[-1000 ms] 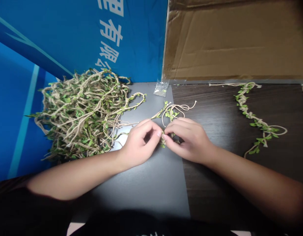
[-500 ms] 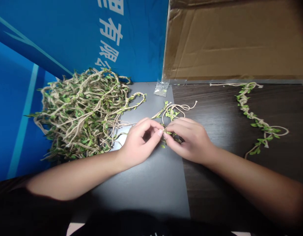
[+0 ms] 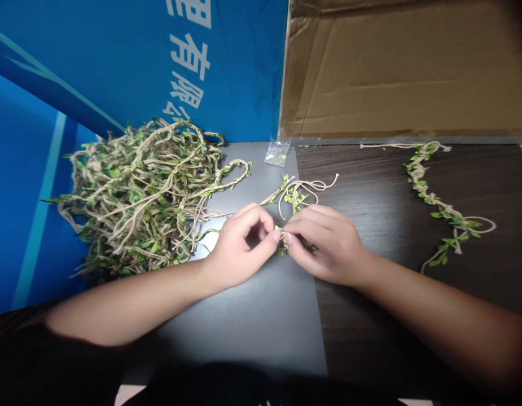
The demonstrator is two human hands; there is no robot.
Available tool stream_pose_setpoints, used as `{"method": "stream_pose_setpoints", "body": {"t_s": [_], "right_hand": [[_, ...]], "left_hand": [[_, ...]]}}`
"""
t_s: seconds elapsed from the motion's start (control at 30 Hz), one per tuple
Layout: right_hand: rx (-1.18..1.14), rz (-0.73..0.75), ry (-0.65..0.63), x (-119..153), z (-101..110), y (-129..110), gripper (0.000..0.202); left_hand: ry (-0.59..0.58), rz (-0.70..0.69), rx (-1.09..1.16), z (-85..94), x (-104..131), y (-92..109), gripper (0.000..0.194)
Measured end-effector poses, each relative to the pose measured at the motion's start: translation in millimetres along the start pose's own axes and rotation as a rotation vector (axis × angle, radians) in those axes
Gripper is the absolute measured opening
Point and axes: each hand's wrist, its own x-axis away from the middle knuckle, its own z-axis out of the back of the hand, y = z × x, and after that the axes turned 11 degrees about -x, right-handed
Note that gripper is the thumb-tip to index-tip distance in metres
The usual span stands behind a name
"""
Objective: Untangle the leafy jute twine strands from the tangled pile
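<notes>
Thumb and forefinger of my left hand point(image 3: 246, 243) are closed on a leafy braided cord point(image 3: 295, 198), beige with small green leaves. My right hand point(image 3: 326, 242) pinches the same cord, its fingertips almost touching those of the left. The bit between the fingertips is mostly hidden. Beyond my knuckles, loose beige cord ends lie on the table. To the left of my left hand rises a big tangled pile of similar leafy cords point(image 3: 146, 197), one loop reaching out toward the middle.
A small clear plastic bag point(image 3: 277, 153) lies near the back. Another leafy cord point(image 3: 432, 197) stretches over the dark wood table point(image 3: 371, 327) at right. A grey mat point(image 3: 252, 327) lies beneath my hands. A cardboard box point(image 3: 404, 73) and blue printed panel point(image 3: 239, 73) stand behind.
My fingertips have shifted slightly down along the cord, and my right hand has tilted a little. Both hands keep their pinch. The pile and the other cord stay put.
</notes>
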Motion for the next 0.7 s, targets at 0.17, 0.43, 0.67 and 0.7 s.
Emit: {"method": "stream_pose_setpoints", "body": {"t_s": [0.17, 0.43, 0.67, 0.7], "right_hand": [[-0.011, 0.004, 0.043, -0.6, 1.4, -0.8, 0.006], [-0.041, -0.053, 0.007, -1.9, 1.0, -0.3, 0.005], [-0.028, -0.071, -0.051, -1.5, 1.5, -0.5, 0.009], [-0.023, -0.066, -0.057, -1.6, 1.6, -0.7, 0.010]], "left_hand": [[-0.009, -0.016, 0.003, 0.6, 0.0, -0.4, 0.010], [-0.007, -0.028, 0.043, -2.0, -1.5, -1.6, 0.011], [0.025, 0.037, 0.138, -4.5, 1.1, -5.4, 0.011], [0.028, 0.050, 0.151, -5.1, 1.7, -5.7, 0.012]]}}
